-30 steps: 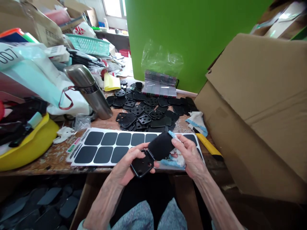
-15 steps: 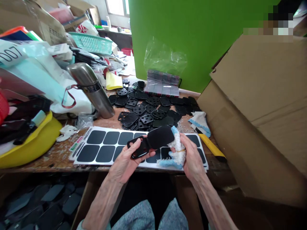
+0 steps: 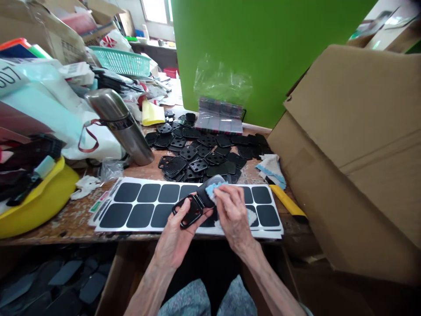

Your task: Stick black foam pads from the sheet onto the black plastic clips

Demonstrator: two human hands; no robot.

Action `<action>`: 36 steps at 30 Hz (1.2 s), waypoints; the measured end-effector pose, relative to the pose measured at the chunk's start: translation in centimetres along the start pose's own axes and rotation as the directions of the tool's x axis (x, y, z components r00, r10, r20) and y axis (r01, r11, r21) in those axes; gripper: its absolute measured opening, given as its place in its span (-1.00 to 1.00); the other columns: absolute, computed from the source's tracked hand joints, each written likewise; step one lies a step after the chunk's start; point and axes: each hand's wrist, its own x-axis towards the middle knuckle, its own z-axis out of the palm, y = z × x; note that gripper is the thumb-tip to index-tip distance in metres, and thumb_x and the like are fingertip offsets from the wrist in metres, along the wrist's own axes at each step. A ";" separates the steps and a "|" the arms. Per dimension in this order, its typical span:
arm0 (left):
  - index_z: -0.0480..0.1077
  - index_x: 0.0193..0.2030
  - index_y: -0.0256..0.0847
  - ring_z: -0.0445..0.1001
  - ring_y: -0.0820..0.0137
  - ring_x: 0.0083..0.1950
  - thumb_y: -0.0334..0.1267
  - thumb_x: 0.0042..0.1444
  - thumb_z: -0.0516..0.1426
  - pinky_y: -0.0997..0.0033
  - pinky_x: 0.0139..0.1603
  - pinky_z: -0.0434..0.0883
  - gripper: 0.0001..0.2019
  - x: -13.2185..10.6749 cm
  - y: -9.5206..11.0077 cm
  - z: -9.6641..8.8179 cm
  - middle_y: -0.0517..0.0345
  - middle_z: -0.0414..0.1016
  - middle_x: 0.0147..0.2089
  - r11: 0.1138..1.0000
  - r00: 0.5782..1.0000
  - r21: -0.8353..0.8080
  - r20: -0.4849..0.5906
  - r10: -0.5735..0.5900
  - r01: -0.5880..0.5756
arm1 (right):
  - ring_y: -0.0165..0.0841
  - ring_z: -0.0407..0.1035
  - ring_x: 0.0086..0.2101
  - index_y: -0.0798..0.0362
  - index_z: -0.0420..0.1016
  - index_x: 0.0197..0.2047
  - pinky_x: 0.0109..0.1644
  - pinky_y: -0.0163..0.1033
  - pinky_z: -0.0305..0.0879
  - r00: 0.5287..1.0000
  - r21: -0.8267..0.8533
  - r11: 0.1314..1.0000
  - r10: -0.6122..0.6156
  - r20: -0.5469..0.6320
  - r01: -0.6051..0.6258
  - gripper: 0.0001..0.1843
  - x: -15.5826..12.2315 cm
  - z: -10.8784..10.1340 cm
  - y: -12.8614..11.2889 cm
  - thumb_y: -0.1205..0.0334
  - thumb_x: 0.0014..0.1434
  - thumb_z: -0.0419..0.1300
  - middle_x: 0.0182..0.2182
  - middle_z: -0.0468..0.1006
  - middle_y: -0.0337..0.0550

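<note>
My left hand [image 3: 176, 235] is closed on a black hinged case [image 3: 191, 215], which lies unfolded. Its near half has round holes, and its other half is a smooth flap. Bunched in my right hand [image 3: 233, 213] is a blue-and-white cloth [image 3: 214, 188], pressed against the flap. The fingers and cloth cover part of that flap. Beneath both hands lies a white sheet of black rounded squares [image 3: 140, 215], with more sheets under it. Just beyond is a heap of black plastic pieces [image 3: 200, 151], several with holes.
A steel flask [image 3: 126, 131] stands left of the heap, near a yellow basin [image 3: 49, 197]. Right of the sheets are a yellow-handled cutter [image 3: 286, 199] and another cloth [image 3: 271, 169]. A large cardboard box [image 3: 345, 153] bounds the right side; a green panel [image 3: 269, 48] rises behind.
My right hand has moved left and turned over, bringing the cloth onto the case's flap. My left hand keeps hold of the case. The view has shifted slightly.
</note>
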 end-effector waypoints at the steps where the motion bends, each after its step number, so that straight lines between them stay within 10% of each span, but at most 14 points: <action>1: 0.42 -0.16 -0.31 0.43 0.16 -0.04 -0.33 0.08 0.12 0.00 0.04 0.36 -0.81 -0.1 -0.1 -0.1 -0.01 0.48 -0.10 1.000 1.000 -0.001 -0.005 0.005 -0.005 | -0.27 0.22 -0.12 0.06 0.37 -0.06 -0.04 -0.09 0.30 1.000 0.008 1.000 -0.011 0.013 0.011 -0.69 0.0 -0.1 0.2 0.47 0.20 -0.04 -0.16 0.39 -0.04; 16: 0.44 -0.17 -0.28 0.44 0.28 -0.08 -0.33 0.05 0.15 0.19 -0.02 0.42 -0.81 -1.4 -0.9 0.6 0.06 0.48 -0.12 0.998 1.000 0.063 -0.014 -0.018 0.019 | -0.23 0.26 -0.08 0.08 0.39 -0.06 0.00 -0.02 0.19 0.998 -0.134 0.989 0.063 0.019 -0.060 -0.70 1.4 0.3 -0.2 0.42 0.21 -0.05 -0.11 0.45 -0.05; 20: 0.45 -0.21 -0.25 0.42 0.33 -0.05 -0.36 0.05 0.15 0.30 -0.04 0.44 -0.86 -1.4 -0.6 0.4 0.11 0.47 -0.10 0.999 0.999 0.030 -0.026 -0.030 0.031 | -0.26 0.17 0.07 0.05 0.32 0.05 0.21 0.06 -0.09 0.992 -0.019 0.998 -0.057 0.110 0.059 -0.60 1.2 0.2 -0.7 0.46 0.19 -0.08 0.00 0.41 -0.09; 22: 0.45 -0.20 -0.27 0.44 0.29 -0.07 -0.35 0.05 0.15 0.19 -0.01 0.43 -0.84 -1.4 -0.3 0.3 0.10 0.47 -0.10 0.998 0.999 0.054 -0.031 -0.030 0.031 | -0.26 0.18 0.07 0.03 0.38 -0.02 0.22 0.03 -0.10 0.994 0.144 0.986 0.072 0.079 -0.083 -0.66 1.5 -0.3 0.2 0.40 0.19 -0.06 -0.01 0.41 -0.10; 27: 0.47 -0.23 -0.31 0.46 0.21 -0.09 -0.37 0.03 0.16 0.02 0.05 0.39 -0.85 -1.5 0.9 0.2 0.04 0.46 -0.07 0.997 0.999 0.082 -0.043 -0.009 0.012 | -0.41 0.29 -0.57 0.01 0.37 -0.13 -0.50 -0.29 0.26 0.801 0.490 0.682 0.597 0.056 -0.543 -0.73 2.3 -3.0 4.1 0.09 0.19 -0.01 -0.46 0.42 -0.22; 36: 0.47 -0.29 -0.33 0.50 0.26 -0.27 -0.38 -0.01 0.18 0.05 -0.13 0.48 -0.87 -0.3 2.0 -0.4 -0.01 0.52 -0.23 0.983 0.997 0.172 -0.002 -0.071 0.071 | -0.54 0.05 -0.69 -0.02 0.35 -0.12 -0.68 -0.42 0.00 0.637 0.678 0.248 0.652 0.412 -0.692 -0.66 1.4 -4.9 1.0 -0.01 0.10 0.10 -0.59 0.28 -0.35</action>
